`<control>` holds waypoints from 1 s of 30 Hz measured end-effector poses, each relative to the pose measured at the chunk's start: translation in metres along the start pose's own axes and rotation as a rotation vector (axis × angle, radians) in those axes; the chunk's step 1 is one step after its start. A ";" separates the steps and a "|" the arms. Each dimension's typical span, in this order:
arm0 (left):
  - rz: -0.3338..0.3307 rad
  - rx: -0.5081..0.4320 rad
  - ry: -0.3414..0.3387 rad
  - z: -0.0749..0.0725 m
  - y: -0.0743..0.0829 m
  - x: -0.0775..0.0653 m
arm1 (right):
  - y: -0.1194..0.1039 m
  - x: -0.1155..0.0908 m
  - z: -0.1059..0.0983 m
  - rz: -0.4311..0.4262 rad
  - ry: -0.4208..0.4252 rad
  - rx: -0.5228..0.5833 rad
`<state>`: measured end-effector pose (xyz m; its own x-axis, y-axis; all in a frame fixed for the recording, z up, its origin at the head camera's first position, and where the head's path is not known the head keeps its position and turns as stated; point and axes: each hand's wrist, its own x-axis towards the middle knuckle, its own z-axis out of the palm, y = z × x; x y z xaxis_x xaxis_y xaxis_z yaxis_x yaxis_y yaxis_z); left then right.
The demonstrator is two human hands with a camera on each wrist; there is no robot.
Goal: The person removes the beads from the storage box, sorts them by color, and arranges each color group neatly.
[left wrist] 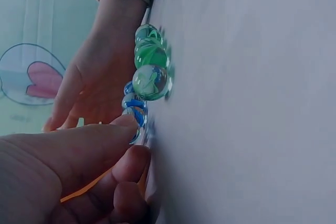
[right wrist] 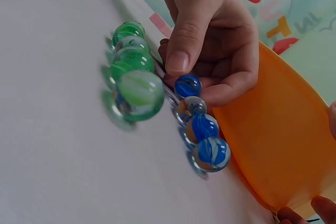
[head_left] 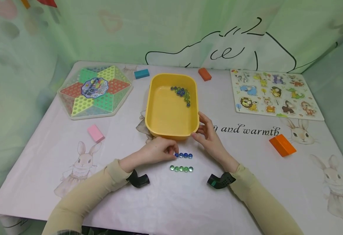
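Note:
My left hand (head_left: 161,150) pinches a blue marble (right wrist: 188,86) between thumb and fingertips, at the left end of a short row of blue marbles (head_left: 186,155). Nearer to me, a parallel row of green marbles (head_left: 181,168) lies on the table. Just beyond the blue row stands a yellow tub (head_left: 171,132), with more blue and green marbles (head_left: 182,92) gathered in its far right part. My right hand (head_left: 211,138) holds the tub's near right corner, thumb on the near side and fingers along the right wall.
At the back left lies a hexagonal Chinese checkers board (head_left: 95,89); an animal puzzle board (head_left: 277,93) is at the back right. Around them are a blue block (head_left: 141,73), a red-orange block (head_left: 204,74), a pink block (head_left: 96,133) and an orange block (head_left: 283,145).

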<state>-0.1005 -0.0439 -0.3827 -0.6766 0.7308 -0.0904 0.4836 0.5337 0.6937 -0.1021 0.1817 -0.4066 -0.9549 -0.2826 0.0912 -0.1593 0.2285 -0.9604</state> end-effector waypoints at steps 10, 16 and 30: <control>-0.021 -0.003 0.016 0.000 0.001 0.000 | 0.001 0.000 -0.001 -0.003 0.000 0.002; -0.012 -0.016 0.028 0.001 0.001 -0.001 | 0.002 0.000 0.000 -0.015 0.002 0.001; -0.021 0.052 -0.085 -0.027 0.021 -0.011 | 0.001 0.000 0.000 -0.026 0.000 0.001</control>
<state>-0.0978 -0.0524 -0.3484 -0.6384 0.7514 -0.1668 0.4996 0.5694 0.6528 -0.1025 0.1822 -0.4076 -0.9504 -0.2887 0.1158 -0.1837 0.2205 -0.9579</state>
